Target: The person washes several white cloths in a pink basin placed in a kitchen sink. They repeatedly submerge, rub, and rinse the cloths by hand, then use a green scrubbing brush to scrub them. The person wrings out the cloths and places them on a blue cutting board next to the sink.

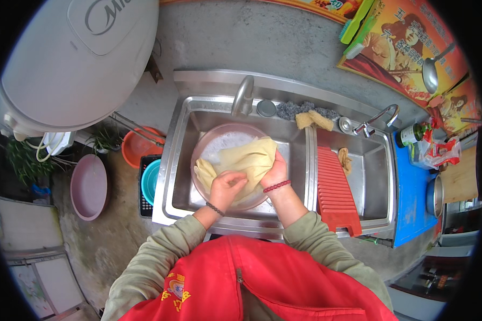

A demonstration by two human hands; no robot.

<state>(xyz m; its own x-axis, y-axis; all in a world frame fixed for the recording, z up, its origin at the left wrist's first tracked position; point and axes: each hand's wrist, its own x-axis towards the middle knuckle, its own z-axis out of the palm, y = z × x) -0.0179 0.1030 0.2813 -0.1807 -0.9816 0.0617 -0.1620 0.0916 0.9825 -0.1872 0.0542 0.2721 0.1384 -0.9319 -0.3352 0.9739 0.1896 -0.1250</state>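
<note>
A wet, pale yellow cloth (249,156) is spread over a round pink plastic basin (201,144) that stands in the left bowl of a stainless steel sink (297,160). White suds float on the water (229,140) in the basin. My right hand (276,170), with a red bead bracelet at its wrist, holds the cloth's right side from beneath; the cloth covers some of its fingers. At the cloth's lower edge is my left hand (227,186), wearing a dark bead bracelet, its fingers curled with thumb and forefinger near each other. Whether it pinches cloth is unclear.
A red washboard (337,184) leans in the right bowl beside a brown rag (344,160). Behind the basin rises a faucet (243,96); sponges (314,119) lie on the divider's back end. A chrome faucet (375,122) stands at right. A white water heater (80,60) hangs upper left.
</note>
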